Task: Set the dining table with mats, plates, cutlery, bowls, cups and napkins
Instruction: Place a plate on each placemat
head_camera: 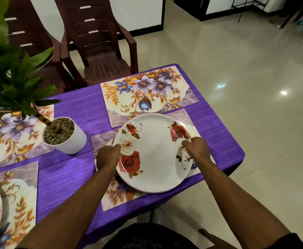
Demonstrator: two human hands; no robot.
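Item: rose-printed plate (154,155), over the mat (122,196) at the worktop's (71,169) near right corner, left hand (107,157) and right hand (197,150) fingers grasping opposite rims; likely rigid, glossy-slick, breakable, best gripped at the rim.

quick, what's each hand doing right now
Left hand: grips the left rim of the rose plate.
Right hand: pinches the plate's right rim.

Both hands (108,156) (197,149) grip rose plate (152,159) over mat (114,196).
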